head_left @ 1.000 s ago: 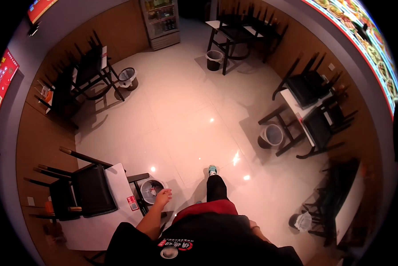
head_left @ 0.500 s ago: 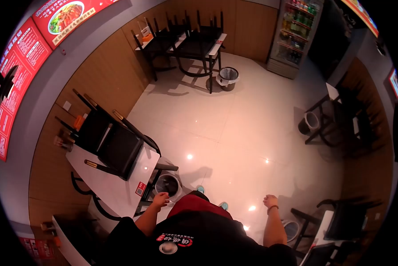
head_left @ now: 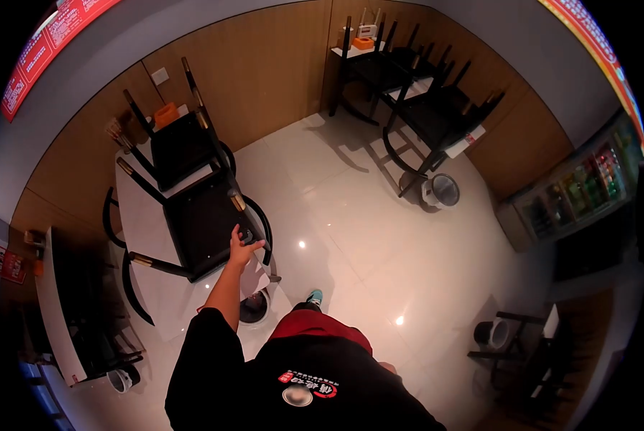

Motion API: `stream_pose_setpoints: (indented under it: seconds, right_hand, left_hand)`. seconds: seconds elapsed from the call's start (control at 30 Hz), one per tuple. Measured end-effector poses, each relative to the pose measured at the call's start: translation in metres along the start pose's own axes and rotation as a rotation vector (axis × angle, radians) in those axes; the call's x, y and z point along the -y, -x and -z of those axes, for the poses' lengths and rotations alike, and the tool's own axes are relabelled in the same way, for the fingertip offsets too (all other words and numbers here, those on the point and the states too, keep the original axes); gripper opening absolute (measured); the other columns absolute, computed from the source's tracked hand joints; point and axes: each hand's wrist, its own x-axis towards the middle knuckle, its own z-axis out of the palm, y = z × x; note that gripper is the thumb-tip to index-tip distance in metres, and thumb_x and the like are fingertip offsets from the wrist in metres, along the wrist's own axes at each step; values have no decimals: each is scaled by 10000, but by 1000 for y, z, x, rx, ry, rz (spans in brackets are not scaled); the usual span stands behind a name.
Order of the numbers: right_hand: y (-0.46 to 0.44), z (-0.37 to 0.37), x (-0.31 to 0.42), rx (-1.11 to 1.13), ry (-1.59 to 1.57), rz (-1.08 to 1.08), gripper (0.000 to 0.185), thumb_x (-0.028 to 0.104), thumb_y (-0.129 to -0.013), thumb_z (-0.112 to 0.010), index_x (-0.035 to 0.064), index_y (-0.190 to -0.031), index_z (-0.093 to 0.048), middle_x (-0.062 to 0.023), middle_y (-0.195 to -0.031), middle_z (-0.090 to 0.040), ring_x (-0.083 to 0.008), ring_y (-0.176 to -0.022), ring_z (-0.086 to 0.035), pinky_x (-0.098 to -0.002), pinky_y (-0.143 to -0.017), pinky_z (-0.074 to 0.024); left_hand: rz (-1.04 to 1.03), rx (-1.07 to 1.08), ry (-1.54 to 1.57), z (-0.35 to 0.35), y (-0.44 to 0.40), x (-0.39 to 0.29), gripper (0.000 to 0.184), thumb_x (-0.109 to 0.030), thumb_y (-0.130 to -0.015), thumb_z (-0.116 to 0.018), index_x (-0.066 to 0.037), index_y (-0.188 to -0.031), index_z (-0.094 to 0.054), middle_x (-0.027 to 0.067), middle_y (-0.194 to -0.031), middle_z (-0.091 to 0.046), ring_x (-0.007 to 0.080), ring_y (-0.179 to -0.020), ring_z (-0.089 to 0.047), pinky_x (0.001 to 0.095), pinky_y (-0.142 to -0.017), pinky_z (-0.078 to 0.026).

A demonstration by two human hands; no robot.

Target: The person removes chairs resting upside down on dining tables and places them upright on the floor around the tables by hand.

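Observation:
My left hand (head_left: 243,248) is stretched out with its fingers apart, over the near edge of an upturned black chair (head_left: 203,223). Whether the fingertips touch the chair cannot be made out. That chair lies seat-down on a white table (head_left: 146,223), its gold-tipped legs pointing up. A second upturned chair (head_left: 184,149) rests behind it, towards the wall. Below my left hand, a lined bin (head_left: 254,307) stands on the floor beside the table. My right hand is out of sight; only a small patch of skin shows at the right side of my body.
Ahead, more upturned chairs (head_left: 437,115) sit on a table with a bin (head_left: 440,191) beside it. A drinks fridge (head_left: 573,194) stands at the right. Another table (head_left: 56,309) with a bin (head_left: 123,378) is at the left, and one more (head_left: 552,321) at the lower right.
The view has swung left, bringing the left table and its chairs closer. My left hand has reached forward from beside the bin to the chair. My right hand has left the view.

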Motion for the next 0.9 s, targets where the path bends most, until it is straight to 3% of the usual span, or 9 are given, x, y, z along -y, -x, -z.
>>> stream_pose_setpoints:
  seconds: [0.07,0.13,0.17,0.2,0.27,0.3,0.4,0.6,0.9]
  right_hand:
    - [-13,37,16,29,-594,-607,235,148,-939,-466,-14,-910,-634,-62,-787,-682,-216,-700,-656,-346,-747,-522]
    - [-32,67,4,-114,-412,-429,223,170,-916,-504,-2,-893,-644,-74,-780,-682,-208,-652,-636,-351,-657,-520]
    - [-48,85,-8,-91,-439,-503,207,169,-905,-521,4,-888,-645,-81,-774,-679,-200,-642,-636,-340,-622,-519]
    - [-67,104,-22,-35,-438,-519,197,170,-897,-534,7,-891,-643,-88,-776,-677,-196,-635,-638,-330,-597,-520]
    - [-104,136,-57,78,-432,-549,181,173,-881,-561,11,-895,-640,-101,-780,-674,-189,-621,-641,-311,-547,-522]
    - [-123,152,-68,50,-491,-568,182,171,-885,-554,9,-904,-635,-101,-791,-674,-195,-621,-644,-317,-556,-530]
    - [-205,220,-75,4,-954,-1033,195,180,-900,-541,7,-935,-624,-99,-811,-669,-211,-630,-648,-335,-561,-541]
    - [-407,319,-154,34,-1091,-717,170,175,-906,-556,19,-938,-614,-99,-768,-655,-201,-596,-631,-323,-515,-512]
    - [-587,477,-58,-73,-815,-305,148,139,-933,-557,13,-952,-631,-81,-762,-657,-144,-639,-623,-247,-586,-506]
  left_hand:
    - [-19,-20,19,-13,-20,-13,1043,-224,-690,-877,-86,-1521,-263,158,-1509,-382,319,-1325,-444,418,-1074,-388]
    - [-8,166,191,-26,-52,-18,987,-267,-688,-882,-98,-1501,-349,154,-1395,-498,302,-1320,-469,400,-1065,-412]
    - [-100,79,263,-35,-58,-15,674,-279,-754,-844,-53,-1319,-554,118,-1187,-622,241,-1174,-559,375,-1000,-436]
    - [-95,63,260,-38,-61,-15,674,-279,-754,-844,-53,-1319,-554,118,-1187,-622,241,-1174,-559,375,-1000,-436]
    - [-29,13,181,-38,-55,-22,318,-293,-823,-794,-51,-984,-666,61,-939,-647,179,-948,-591,335,-875,-450]
    - [2,-138,72,-43,-43,-43,312,-322,-865,-757,-77,-740,-610,12,-775,-595,129,-796,-547,300,-774,-426]
    - [13,-295,319,-50,-47,-45,312,-330,-891,-736,-101,-726,-602,7,-765,-579,128,-773,-554,297,-746,-433]
    - [-139,-484,696,-107,-39,-173,380,-264,-927,-699,-91,-646,-511,20,-615,-509,147,-593,-520,304,-672,-460]
    - [-43,-649,787,-205,-69,-251,387,-262,-887,-747,-106,-643,-491,16,-584,-476,130,-524,-468,290,-555,-427]
